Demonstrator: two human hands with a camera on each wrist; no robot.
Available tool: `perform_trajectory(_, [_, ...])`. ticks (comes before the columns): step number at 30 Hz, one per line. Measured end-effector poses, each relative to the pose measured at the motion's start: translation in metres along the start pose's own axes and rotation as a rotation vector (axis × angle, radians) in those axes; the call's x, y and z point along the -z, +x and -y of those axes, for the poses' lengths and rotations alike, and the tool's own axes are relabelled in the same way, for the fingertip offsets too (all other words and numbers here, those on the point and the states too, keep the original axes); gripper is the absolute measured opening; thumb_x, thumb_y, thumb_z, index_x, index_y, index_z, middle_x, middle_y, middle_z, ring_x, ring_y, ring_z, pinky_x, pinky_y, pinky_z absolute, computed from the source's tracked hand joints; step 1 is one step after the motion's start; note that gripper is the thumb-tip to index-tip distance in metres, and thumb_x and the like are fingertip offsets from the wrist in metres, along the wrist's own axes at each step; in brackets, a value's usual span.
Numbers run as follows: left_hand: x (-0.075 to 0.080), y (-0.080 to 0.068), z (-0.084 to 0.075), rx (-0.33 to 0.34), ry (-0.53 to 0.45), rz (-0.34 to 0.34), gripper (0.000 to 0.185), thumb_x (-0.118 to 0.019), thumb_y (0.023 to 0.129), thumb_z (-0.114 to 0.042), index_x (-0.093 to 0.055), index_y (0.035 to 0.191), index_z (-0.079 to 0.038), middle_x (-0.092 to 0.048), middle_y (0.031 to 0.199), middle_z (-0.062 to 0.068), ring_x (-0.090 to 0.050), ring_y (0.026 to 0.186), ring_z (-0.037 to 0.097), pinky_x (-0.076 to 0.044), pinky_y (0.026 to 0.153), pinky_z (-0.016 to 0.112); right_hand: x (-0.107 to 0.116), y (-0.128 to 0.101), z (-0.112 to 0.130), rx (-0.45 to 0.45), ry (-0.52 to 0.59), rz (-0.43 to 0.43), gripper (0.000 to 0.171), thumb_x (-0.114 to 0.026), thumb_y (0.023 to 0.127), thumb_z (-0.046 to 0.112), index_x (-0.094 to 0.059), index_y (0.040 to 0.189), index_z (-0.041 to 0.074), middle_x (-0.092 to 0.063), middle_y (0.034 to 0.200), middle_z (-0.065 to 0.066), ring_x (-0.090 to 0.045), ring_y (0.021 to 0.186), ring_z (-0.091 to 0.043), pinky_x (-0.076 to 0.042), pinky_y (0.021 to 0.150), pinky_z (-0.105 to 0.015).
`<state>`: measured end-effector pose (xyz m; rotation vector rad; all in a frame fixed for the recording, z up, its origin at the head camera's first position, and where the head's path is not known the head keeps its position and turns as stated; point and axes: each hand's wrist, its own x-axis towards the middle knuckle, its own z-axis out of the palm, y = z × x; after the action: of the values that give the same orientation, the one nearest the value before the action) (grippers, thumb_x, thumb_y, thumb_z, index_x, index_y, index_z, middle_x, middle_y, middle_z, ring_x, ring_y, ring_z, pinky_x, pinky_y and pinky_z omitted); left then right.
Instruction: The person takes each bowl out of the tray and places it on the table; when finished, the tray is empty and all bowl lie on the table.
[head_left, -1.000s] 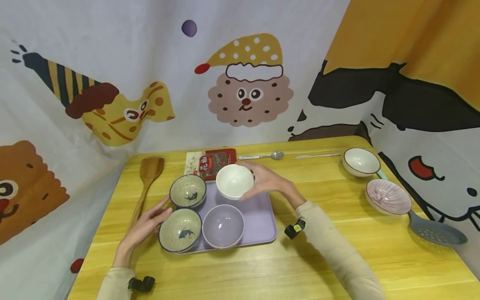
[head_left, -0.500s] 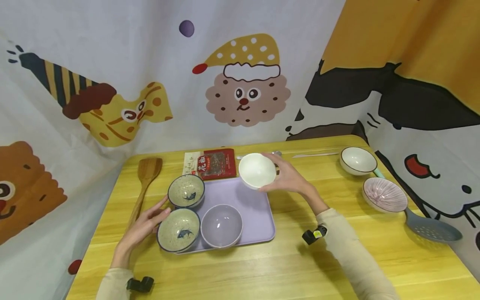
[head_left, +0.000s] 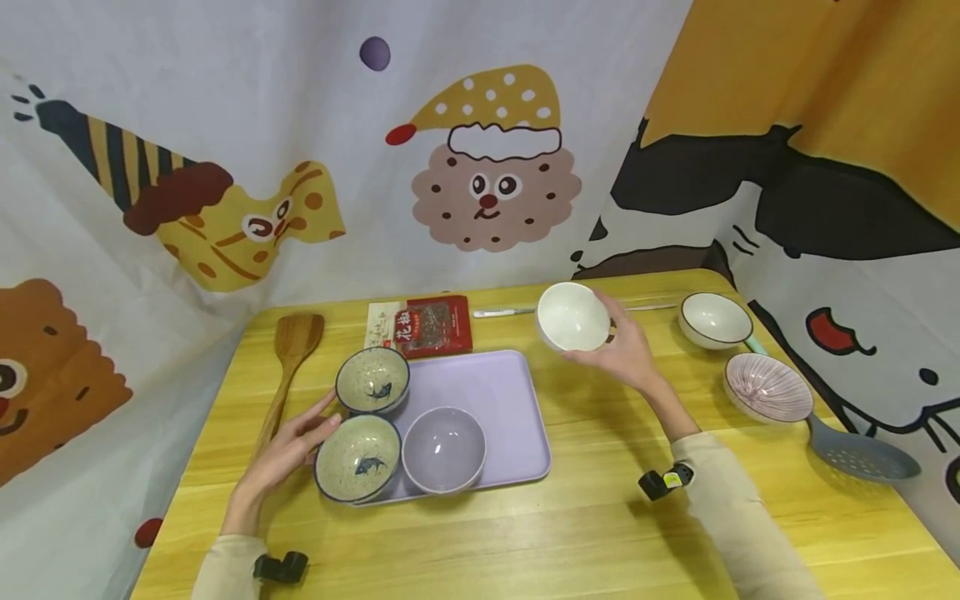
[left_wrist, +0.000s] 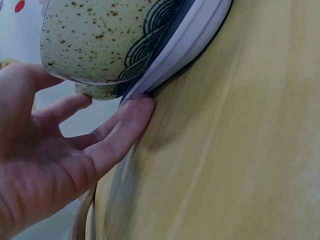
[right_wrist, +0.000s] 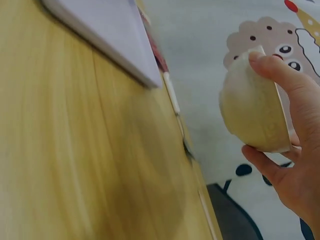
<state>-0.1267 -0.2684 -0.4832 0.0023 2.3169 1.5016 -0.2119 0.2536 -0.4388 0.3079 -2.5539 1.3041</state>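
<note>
Two hands work here: the right hand [head_left: 626, 350] grips a white bowl [head_left: 573, 317] clear above the tabletop [head_left: 600, 517], while the left hand [head_left: 288, 454] rests open-fingered against a speckled bowl [head_left: 357, 458] on the lilac tray [head_left: 491, 400].

Bare hands, left [head_left: 288, 454], right [head_left: 626, 354]; cream long sleeves [head_left: 738, 517]; small black wrist cameras [head_left: 663, 482] at lower frame.
</note>
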Motion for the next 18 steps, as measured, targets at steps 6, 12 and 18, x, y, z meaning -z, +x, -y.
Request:
perform_trajectory(6, [0.000,0.000,-0.001,-0.001,-0.004,0.004,0.071,-0.050,0.106,-0.042,-0.017,0.164,-0.019,-0.045,0.148,0.031,-0.060,0.120,0.031,-0.057,0.091,0.040,0.012,-0.007,-0.011,-0.079,-0.073,-0.127,0.112,-0.097,0.063,0.025,-0.038,0.155,0.003,-0.043,0.152,-0.026,-0.048,0.131,-0.043,-0.046,0.102,-0.061])
perform_trajectory(12, [0.000,-0.001,-0.002,-0.002,-0.005,0.004,0.071,-0.050,0.106,-0.042,-0.017,0.164,-0.019,-0.042,0.151,0.033,-0.058,0.124,0.035,-0.057,0.091,0.041,0.020,-0.014,-0.022,-0.205,-0.150,-0.221,0.114,-0.095,0.066,0.033,-0.033,0.157,0.005,-0.040,0.153,-0.027,-0.046,0.132,-0.049,-0.042,0.106,-0.067])
perform_trajectory(18, [0.000,-0.001,-0.002,-0.003,-0.016,0.007,0.071,-0.050,0.106,-0.042,-0.017,0.164,-0.020,-0.034,0.158,0.032,-0.052,0.132,0.041,-0.057,0.094,0.045,0.026,-0.020,-0.034,-0.325,-0.192,-0.279,0.117,-0.094,0.068,0.039,-0.028,0.160,0.009,-0.035,0.156,-0.026,-0.040,0.137,-0.049,-0.039,0.108,-0.068])
